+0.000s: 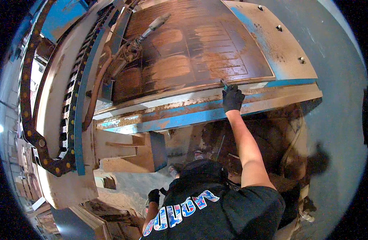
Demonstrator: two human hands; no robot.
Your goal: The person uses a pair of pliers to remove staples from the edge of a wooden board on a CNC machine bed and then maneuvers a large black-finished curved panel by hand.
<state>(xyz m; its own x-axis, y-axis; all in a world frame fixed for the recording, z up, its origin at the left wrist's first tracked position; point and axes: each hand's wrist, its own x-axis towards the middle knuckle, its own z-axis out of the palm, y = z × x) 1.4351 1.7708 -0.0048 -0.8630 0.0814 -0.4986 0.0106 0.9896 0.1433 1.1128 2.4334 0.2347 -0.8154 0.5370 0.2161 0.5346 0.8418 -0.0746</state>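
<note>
My right hand [233, 98], in a black glove, reaches out to the near edge of a dark brown sheet [200, 42] on a machine bed. Its fingers are closed round a small green-handled tool [224, 85], whose tip meets the sheet's edge; its exact kind is too small to tell. Brown dust lies over the sheet in patches, among straight lines and slots. Low beside my body, my left hand [154, 196], also black-gloved, is curled with fingers closed. Whatever it may hold is hidden; a small dark piece shows next to it.
On the left stands a machine gantry with a black cable chain [70, 100]. A metal spindle-like part [130, 50] overhangs the sheet. The bed has a blue, dusty side rail [180, 116]. Bolts [279, 28] stand up from its right end. Stacked boards [86, 220] lie at lower left.
</note>
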